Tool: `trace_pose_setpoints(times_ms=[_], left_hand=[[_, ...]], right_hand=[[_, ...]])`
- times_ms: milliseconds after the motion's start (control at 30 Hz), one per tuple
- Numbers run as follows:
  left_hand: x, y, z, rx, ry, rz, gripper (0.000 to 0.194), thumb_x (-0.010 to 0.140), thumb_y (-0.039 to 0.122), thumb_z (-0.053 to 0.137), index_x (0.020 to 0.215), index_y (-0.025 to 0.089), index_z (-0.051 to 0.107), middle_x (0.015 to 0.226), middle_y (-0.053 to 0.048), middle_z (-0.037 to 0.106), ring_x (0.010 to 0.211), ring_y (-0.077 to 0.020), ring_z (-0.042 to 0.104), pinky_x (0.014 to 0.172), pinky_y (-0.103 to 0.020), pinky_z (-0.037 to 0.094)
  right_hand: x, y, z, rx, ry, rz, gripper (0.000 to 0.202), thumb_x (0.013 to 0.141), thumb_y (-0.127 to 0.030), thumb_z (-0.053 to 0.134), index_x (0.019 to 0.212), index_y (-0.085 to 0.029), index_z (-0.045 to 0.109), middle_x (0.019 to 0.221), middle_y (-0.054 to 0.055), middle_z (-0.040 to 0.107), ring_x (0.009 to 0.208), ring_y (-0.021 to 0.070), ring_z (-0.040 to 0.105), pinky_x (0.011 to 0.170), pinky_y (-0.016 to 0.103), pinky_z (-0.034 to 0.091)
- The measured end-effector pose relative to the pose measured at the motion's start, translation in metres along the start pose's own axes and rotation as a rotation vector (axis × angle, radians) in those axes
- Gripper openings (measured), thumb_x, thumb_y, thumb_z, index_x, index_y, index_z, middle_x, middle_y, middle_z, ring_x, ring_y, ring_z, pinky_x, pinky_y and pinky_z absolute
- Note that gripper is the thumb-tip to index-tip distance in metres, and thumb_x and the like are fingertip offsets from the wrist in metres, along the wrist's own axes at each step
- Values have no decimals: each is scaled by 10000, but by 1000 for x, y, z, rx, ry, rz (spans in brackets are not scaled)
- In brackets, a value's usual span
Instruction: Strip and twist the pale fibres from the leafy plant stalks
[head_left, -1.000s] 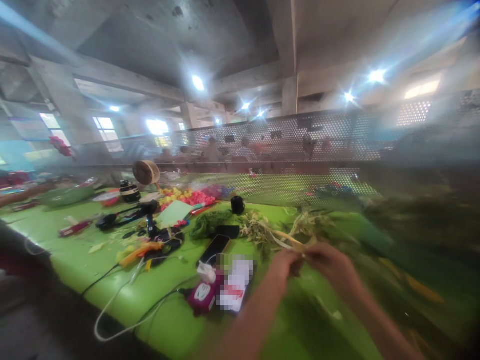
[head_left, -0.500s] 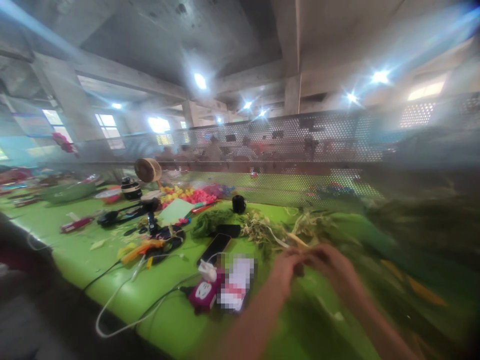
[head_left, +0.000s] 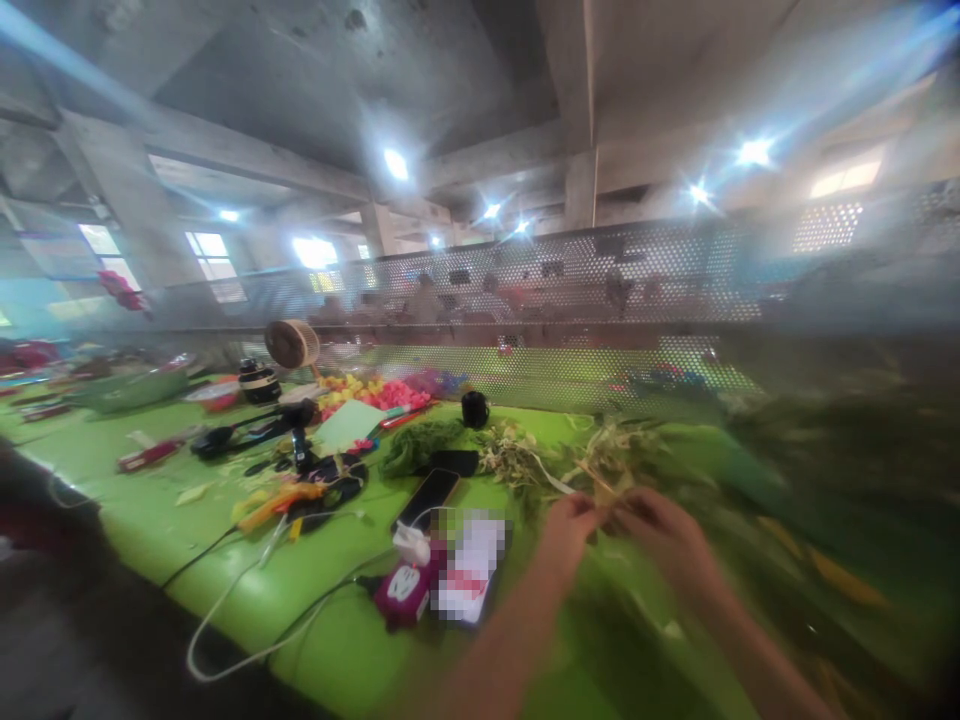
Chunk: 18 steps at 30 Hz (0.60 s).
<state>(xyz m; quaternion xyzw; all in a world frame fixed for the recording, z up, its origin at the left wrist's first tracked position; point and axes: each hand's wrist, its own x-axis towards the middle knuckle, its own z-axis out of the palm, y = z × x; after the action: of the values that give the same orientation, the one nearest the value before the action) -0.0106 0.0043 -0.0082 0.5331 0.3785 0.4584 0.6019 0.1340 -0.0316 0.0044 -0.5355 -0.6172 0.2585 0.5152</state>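
Note:
Both hands are close together over the right part of the green table (head_left: 375, 660). My left hand (head_left: 568, 525) has its fingers pinched together near a pale strip (head_left: 553, 478). Just right of it, my right hand (head_left: 656, 520) is closed too, its fingers bent toward the left fingertips. A thin tan piece (head_left: 598, 476) rises between the hands; blur hides which fingers grip it. Behind them lies a heap of dried pale-green plant material (head_left: 622, 445), with another pale bunch (head_left: 511, 450) to its left.
A lit phone (head_left: 472, 570), a purple power block (head_left: 409, 590) with cables and a dark phone (head_left: 426, 498) lie left of my hands. An orange glue gun (head_left: 281, 503), a black cup (head_left: 475, 409), pink and yellow petals (head_left: 375, 395) and a fan (head_left: 292, 343) are farther off.
The view has shifted slightly. My hands have moved a little apart at the wrists, and the tan piece between them now stands more upright and looks thinner.

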Motion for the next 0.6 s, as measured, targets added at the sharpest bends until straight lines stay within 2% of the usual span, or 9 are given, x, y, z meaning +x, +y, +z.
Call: trace_pose_setpoints(times_ms=[133, 233, 367, 500, 600], left_hand=[[0, -1, -1, -162, 21, -69, 151, 645, 289, 637, 630, 144, 596, 556, 5, 573, 486, -80, 402, 518, -240, 250], [0, -1, 0, -260, 25, -132, 116, 599, 246, 635, 597, 148, 573, 524, 18, 523, 478, -82, 396, 502, -245, 232], [-1, -2, 1, -315, 30, -186, 124, 560, 215, 634, 654, 166, 570, 565, 27, 508, 521, -97, 428, 517, -250, 268], [-1, -6, 3, -328, 66, -177, 158, 550, 223, 653, 687, 172, 591, 620, -1, 538, 527, -104, 418, 538, -268, 292], [1, -13, 4, -304, 65, -139, 194, 545, 257, 728, 674, 177, 607, 672, -40, 569, 568, -131, 450, 558, -290, 315]], right_hand=[[2, 6, 0, -13, -6, -66, 248, 759, -428, 628, 864, -207, 666, 797, 34, 706, 727, 194, 641, 695, 303, 503], [3, 8, -1, -108, -2, -161, 226, 763, -435, 629, 819, -226, 694, 826, 41, 713, 742, 205, 645, 715, 324, 511], [3, 8, -4, -172, -20, -216, 196, 781, -415, 616, 798, -241, 703, 825, 34, 717, 759, 209, 649, 728, 323, 508], [3, 12, -4, -185, -3, -170, 176, 737, -420, 654, 794, -261, 705, 836, 25, 728, 754, 223, 657, 727, 325, 502], [4, 11, -3, -133, 37, -79, 173, 685, -433, 673, 744, -274, 708, 739, 20, 728, 670, 232, 651, 651, 325, 509]])
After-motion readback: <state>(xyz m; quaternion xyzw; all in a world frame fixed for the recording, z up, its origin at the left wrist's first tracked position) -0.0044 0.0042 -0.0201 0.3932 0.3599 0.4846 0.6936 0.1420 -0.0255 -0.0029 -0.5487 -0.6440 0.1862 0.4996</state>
